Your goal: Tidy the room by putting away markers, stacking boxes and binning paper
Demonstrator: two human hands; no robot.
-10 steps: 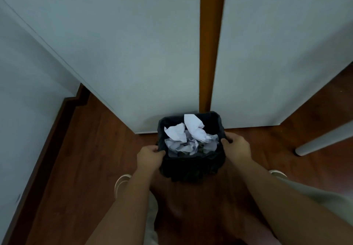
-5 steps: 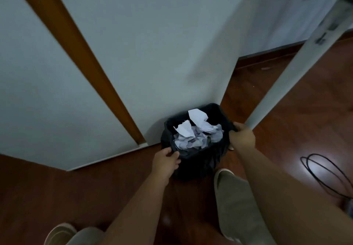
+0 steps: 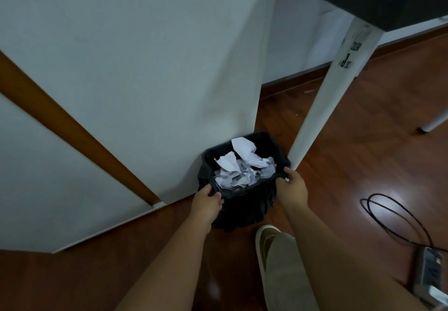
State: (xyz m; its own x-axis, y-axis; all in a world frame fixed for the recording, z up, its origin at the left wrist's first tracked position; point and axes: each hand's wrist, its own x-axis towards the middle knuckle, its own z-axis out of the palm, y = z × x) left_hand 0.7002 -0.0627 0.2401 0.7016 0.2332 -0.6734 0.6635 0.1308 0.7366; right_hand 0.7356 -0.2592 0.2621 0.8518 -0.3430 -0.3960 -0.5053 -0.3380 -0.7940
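A small black waste bin [image 3: 244, 207] lined with a dark bag is at the foot of a white cabinet, close above the wooden floor. It is full of crumpled white paper [image 3: 242, 167] that rises above the rim. My left hand [image 3: 206, 201] grips the bin's near-left rim. My right hand [image 3: 292, 185] grips the right rim. Whether the bin's base touches the floor is hidden.
A white cabinet [image 3: 145, 80] with a brown strip stands behind the bin. A white table leg [image 3: 324, 97] comes down just right of it, under a dark tabletop. A black cable [image 3: 397, 216] and a power strip [image 3: 430, 269] lie on the floor at right. My shoe [image 3: 266, 238] is below the bin.
The view has swung right along the cabinet, bringing the table leg, cable and power strip into view. Both hands have stayed on the bin's rim and it moved right with them.
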